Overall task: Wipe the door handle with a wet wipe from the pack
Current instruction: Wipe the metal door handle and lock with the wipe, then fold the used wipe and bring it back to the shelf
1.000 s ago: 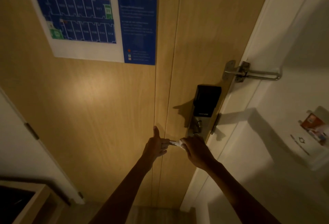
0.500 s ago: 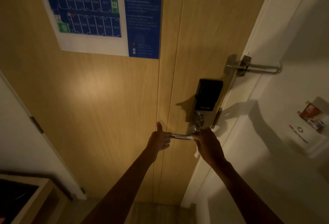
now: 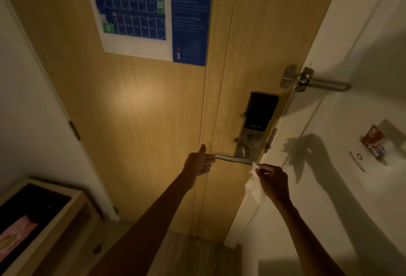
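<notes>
Wiping step: door handle point(image 3: 230, 159) steadied at its tip by the loosely open left hand point(image 3: 197, 162); wet wipe point(image 3: 254, 184) pinched in the right hand point(image 3: 273, 180) (just below the pivot). Renewed contact judged necessary.

You see a dim, warm view: soft glare on the door point(image 3: 140, 100), arm shadows on the right wall point(image 3: 362, 166), edges bowed.

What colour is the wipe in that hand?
White: the crumpled wet wipe in the right hand, seen in the head view.
</notes>
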A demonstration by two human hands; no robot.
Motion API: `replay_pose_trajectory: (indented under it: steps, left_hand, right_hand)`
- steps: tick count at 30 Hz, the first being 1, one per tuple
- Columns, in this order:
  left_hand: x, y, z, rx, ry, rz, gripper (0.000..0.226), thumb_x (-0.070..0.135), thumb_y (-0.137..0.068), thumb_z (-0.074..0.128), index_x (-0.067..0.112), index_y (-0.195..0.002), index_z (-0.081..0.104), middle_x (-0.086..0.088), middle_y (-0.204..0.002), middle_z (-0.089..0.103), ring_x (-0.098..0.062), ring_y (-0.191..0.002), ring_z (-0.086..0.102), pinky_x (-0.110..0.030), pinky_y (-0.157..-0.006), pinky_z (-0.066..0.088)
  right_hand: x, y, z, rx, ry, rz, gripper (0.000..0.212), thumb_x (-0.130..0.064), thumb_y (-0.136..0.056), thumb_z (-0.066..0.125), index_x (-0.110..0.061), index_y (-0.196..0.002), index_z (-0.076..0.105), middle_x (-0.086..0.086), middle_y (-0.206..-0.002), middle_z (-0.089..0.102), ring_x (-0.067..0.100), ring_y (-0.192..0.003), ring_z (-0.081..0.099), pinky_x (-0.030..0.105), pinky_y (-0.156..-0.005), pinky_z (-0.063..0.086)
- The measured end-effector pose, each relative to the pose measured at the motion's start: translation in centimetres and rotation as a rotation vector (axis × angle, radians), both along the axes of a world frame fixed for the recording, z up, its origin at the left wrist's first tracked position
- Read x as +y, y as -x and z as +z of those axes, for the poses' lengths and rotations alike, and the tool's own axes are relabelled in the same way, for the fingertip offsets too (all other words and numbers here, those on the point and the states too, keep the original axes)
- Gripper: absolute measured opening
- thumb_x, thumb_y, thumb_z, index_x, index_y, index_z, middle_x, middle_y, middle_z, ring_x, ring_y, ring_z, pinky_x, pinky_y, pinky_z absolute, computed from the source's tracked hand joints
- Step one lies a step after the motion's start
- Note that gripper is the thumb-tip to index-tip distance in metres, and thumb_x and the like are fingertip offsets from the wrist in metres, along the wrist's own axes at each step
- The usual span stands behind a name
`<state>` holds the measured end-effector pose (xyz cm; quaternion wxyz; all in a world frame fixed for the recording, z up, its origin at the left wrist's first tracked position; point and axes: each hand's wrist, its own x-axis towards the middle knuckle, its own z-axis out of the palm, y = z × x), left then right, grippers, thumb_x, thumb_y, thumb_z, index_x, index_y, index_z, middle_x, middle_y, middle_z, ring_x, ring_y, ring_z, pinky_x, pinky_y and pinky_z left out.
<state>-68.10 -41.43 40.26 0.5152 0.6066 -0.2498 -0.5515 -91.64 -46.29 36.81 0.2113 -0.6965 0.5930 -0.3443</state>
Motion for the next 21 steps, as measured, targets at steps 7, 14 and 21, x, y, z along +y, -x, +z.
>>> replay_pose_trajectory:
  steps: [7, 14, 21]
  left_hand:
    - [5.0, -1.2, -2.5, -0.147, -0.117, 0.089, 0.034, 0.035, -0.095, 0.053, 0.005, -0.101, 0.068, -0.003, -0.091, 0.068, -0.014, -0.077, 0.062, -0.027, -0.074, 0.053]
    - [13.3, -6.9, -5.3, -0.316, -0.146, 0.172, 0.009, 0.012, -0.086, 0.068, 0.007, -0.081, 0.074, -0.018, -0.085, 0.071, -0.026, -0.074, 0.063, -0.035, -0.069, 0.051]
    - [19.5, -13.5, -5.8, -0.341, -0.134, 0.284, 0.019, 0.005, -0.089, 0.063, -0.002, -0.105, 0.071, -0.029, -0.106, 0.069, -0.03, -0.084, 0.062, -0.038, -0.074, 0.05]
  right_hand:
    - [2.4, -3.8, -0.3, -0.114, -0.135, 0.156, 0.021, -0.02, -0.091, 0.065, -0.008, -0.107, 0.073, 0.003, -0.101, 0.074, 0.011, -0.085, 0.065, 0.036, -0.086, 0.054]
    - [5.5, -12.3, -0.2, -0.263, -0.302, 0.423, 0.015, -0.02, -0.088, 0.07, -0.012, -0.101, 0.073, -0.002, -0.086, 0.071, 0.012, -0.076, 0.071, 0.03, -0.06, 0.061]
    - [9.3, -22.6, 0.6, -0.341, -0.494, 0.728, 0.017, -0.009, -0.091, 0.063, -0.021, -0.098, 0.073, 0.003, -0.096, 0.074, 0.016, -0.084, 0.073, 0.03, -0.062, 0.06]
